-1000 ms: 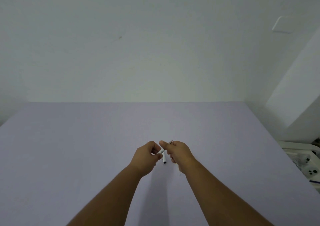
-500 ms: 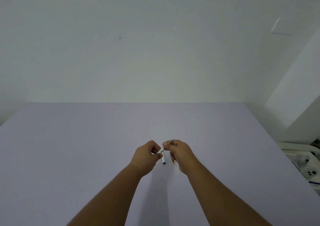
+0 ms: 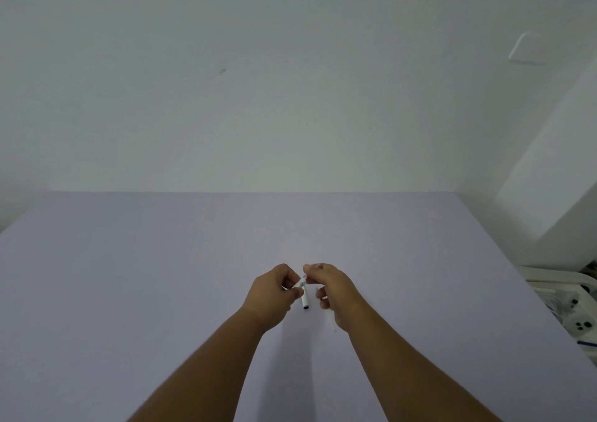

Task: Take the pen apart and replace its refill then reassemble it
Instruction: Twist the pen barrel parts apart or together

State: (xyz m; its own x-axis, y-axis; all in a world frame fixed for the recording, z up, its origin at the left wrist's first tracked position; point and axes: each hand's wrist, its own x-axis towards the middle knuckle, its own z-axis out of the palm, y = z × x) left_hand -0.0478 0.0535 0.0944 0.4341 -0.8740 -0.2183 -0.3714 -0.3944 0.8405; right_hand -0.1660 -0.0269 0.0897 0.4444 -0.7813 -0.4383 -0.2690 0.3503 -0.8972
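Bare table around both hands

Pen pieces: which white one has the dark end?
The lower piece, below the thumb of the left hand, dark at its near end. The upper piece slants between it and the right hand.

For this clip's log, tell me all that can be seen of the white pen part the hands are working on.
The white pen part is a short, smooth tube that looks like plastic. It is tilted, its upper end toward the right hand, whose fingertips pinch at a small greyish tip there. The left hand grips its lower portion. A second white piece with a dark end points down just below; whether the two join is hidden. Both are above the lilac table.
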